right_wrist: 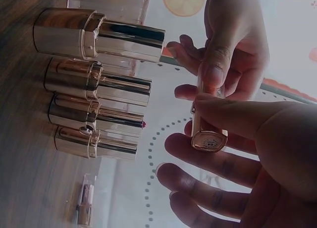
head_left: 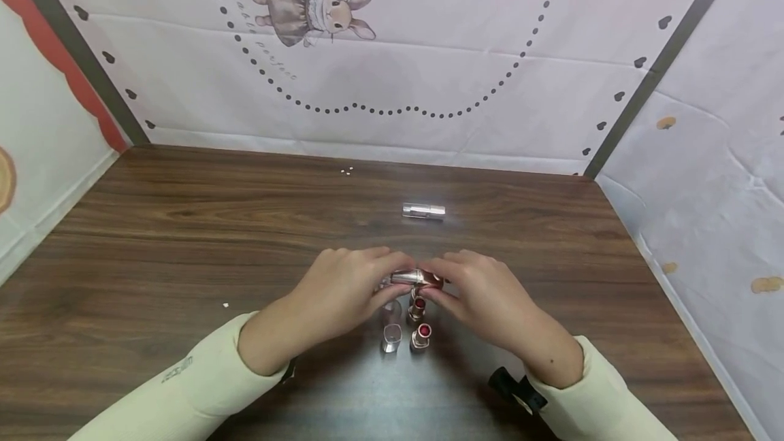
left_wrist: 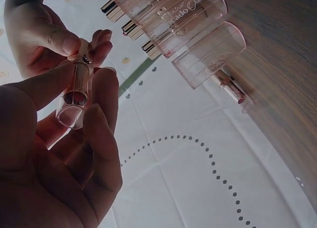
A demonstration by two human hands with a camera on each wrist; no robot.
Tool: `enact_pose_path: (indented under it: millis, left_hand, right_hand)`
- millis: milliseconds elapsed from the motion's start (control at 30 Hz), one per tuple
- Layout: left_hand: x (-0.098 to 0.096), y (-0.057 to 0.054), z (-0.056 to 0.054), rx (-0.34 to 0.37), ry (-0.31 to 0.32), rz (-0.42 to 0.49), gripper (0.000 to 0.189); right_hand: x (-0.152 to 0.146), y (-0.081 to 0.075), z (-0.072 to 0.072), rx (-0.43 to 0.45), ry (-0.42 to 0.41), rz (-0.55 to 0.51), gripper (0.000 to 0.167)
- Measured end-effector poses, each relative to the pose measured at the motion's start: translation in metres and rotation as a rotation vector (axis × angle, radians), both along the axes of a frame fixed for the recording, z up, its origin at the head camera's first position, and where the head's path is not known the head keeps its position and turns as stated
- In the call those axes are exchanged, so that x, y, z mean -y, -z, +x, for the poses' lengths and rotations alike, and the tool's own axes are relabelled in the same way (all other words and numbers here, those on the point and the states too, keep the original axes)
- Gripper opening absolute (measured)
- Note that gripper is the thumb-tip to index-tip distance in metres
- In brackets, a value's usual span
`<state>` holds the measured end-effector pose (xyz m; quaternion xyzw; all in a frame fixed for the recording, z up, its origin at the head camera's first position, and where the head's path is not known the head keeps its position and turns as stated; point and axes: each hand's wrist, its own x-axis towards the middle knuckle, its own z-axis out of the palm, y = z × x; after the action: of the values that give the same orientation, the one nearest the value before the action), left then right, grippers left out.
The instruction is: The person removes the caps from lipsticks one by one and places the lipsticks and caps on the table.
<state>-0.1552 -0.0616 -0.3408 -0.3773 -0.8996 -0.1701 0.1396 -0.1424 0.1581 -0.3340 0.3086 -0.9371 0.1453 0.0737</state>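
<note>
Both hands meet over the middle of the table, holding one lipstick (head_left: 422, 278) level between them. My left hand (head_left: 343, 288) pinches its clear cap (left_wrist: 69, 116) between thumb and fingers. The rose-gold base (right_wrist: 202, 134) is gripped by the thumb and index finger of my right hand (head_left: 484, 295), the other fingers spread. In the left wrist view the gold tube sits partly inside the clear cap. Uncapped lipsticks with red tips, one of them a front lipstick (head_left: 420, 337), stand upright below the hands. Beside them to the left stand clear caps (head_left: 392, 337).
Farther back on the wooden table (head_left: 245, 223) lies another lipstick (head_left: 423, 211) with a clear cap. Small white bits (head_left: 347, 171) are near the back edge, and one white bit (head_left: 226, 305) is at left. A printed cloth (head_left: 429, 73) hangs behind and at both sides.
</note>
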Motion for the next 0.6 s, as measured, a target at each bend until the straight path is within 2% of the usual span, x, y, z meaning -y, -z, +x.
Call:
enact_pose_path:
  millis: [400, 600]
  left_hand:
    - [-0.0001, -0.0006, 0.0013, 0.007, -0.030, 0.008, 0.023]
    - [0.0003, -0.0014, 0.0009, 0.002, -0.020, 0.014, 0.023]
  right_hand:
    - [0.0012, -0.0006, 0.0014, 0.029, 0.035, -0.027, 0.021]
    - [0.0005, -0.0014, 0.0010, 0.034, 0.033, -0.033, 0.022]
